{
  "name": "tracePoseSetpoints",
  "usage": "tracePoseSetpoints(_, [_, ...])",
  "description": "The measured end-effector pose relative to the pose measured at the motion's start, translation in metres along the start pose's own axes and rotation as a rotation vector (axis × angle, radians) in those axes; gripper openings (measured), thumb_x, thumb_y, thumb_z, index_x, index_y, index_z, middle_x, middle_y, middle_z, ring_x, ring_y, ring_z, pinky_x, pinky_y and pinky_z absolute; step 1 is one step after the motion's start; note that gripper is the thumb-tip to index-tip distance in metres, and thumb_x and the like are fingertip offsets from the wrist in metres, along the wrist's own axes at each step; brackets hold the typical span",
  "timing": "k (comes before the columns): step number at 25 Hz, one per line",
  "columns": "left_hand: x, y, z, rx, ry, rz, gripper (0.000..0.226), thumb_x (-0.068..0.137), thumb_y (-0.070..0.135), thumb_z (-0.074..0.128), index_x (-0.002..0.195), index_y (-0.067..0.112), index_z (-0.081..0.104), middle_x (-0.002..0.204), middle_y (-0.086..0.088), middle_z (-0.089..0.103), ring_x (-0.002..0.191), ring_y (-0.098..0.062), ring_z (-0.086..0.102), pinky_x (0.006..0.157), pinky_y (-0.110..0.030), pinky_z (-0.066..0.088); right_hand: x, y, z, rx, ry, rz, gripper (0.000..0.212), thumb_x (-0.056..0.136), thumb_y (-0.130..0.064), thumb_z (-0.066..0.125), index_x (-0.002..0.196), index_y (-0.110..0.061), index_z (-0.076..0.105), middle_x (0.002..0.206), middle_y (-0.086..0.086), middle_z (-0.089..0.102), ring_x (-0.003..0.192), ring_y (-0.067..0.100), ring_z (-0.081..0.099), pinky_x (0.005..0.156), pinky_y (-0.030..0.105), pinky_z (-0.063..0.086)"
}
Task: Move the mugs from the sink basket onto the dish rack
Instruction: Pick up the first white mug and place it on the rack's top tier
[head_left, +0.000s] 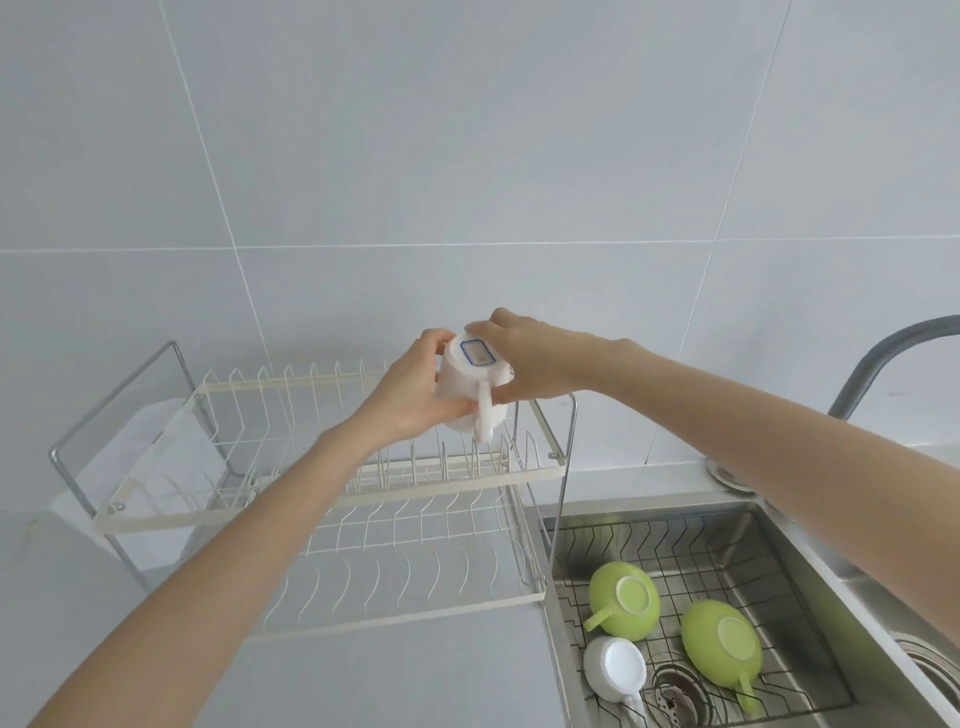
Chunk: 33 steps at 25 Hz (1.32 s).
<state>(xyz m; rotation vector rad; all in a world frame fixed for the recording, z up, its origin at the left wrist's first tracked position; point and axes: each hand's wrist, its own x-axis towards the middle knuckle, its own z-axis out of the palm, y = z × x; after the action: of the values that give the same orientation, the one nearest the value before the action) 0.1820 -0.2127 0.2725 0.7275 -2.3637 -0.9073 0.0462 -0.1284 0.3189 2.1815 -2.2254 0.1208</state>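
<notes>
Two bare hands hold a white mug (470, 387) upside down between them, above the right end of the upper tier of a cream wire dish rack (332, 483). The left hand (410, 389) wraps the mug's side from the left; the right hand (524, 358) grips it from the right, fingers over the upturned base, which bears a blue-bordered label. The mug's handle points down toward the rack. Below and right of the hands, a wire sink basket (691, 551) holds two upturned green mugs (623, 600) (722, 644) and a white mug (615, 667).
</notes>
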Motion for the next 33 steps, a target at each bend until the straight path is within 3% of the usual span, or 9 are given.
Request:
tracePoseSetpoints(6, [0.016,-0.035,0.02,0.027,-0.119,-0.109,0.073,0.067,0.019,0.076,0.125,0.011,0.032,0.132,-0.006,0.047,0.111,-0.028,0.054,0.097,-0.045,0.044,0.026,0.004,0.033,-0.075,-0.159,0.044,0.072,0.078,-0.039,0.066,0.134,-0.012,0.031,0.12,0.011,0.044,0.104,0.031,0.054,0.073,0.038,0.043])
tracePoseSetpoints(13, [0.025,-0.043,0.025,0.154,-0.25,-0.153,0.073,0.068,0.022,0.076,0.123,0.009,0.03,0.128,-0.011,0.048,0.107,-0.032,0.053,0.091,-0.042,0.046,0.033,0.007,0.046,-0.15,-0.215,0.048,0.069,0.078,-0.042,0.064,0.131,-0.009,0.035,0.122,0.011,0.049,0.107,0.03,0.054,0.071,0.032,0.037])
tracePoseSetpoints(17, [0.024,-0.042,0.025,0.157,-0.253,-0.165,0.072,0.069,0.02,0.075,0.124,0.009,0.029,0.128,-0.012,0.048,0.107,-0.032,0.054,0.086,-0.039,0.046,0.033,0.007,0.047,-0.164,-0.198,0.039,0.07,0.079,-0.042,0.063,0.133,-0.01,0.033,0.122,0.011,0.049,0.109,0.031,0.054,0.072,0.032,0.036])
tracePoseSetpoints(28, [0.025,-0.043,0.025,0.213,-0.271,-0.187,0.077,0.072,0.023,0.073,0.131,0.011,0.025,0.131,-0.011,0.048,0.111,-0.031,0.052,0.089,-0.036,0.044,0.031,0.005,0.049,-0.213,-0.198,0.065,0.066,0.081,-0.038,0.062,0.134,-0.01,0.032,0.123,0.011,0.05,0.111,0.031,0.053,0.072,0.033,0.035])
tracePoseSetpoints(31, [0.024,-0.04,0.016,0.232,-0.315,-0.215,0.086,0.076,0.023,0.068,0.141,0.014,0.012,0.145,-0.009,0.036,0.124,-0.029,0.043,0.095,-0.032,0.038,0.027,0.006,0.04,-0.215,-0.213,0.071,0.067,0.084,-0.03,0.06,0.138,-0.01,0.026,0.129,0.01,0.048,0.115,0.03,0.051,0.076,0.035,0.039])
tracePoseSetpoints(33, [0.023,-0.033,0.008,0.279,-0.309,-0.192,0.083,0.08,0.026,0.064,0.142,0.016,0.011,0.148,-0.008,0.032,0.129,-0.027,0.039,0.099,-0.032,0.035,0.021,0.009,0.028,-0.211,-0.16,0.046,0.067,0.086,-0.028,0.057,0.141,-0.011,0.023,0.135,0.011,0.045,0.121,0.03,0.047,0.089,0.038,0.042])
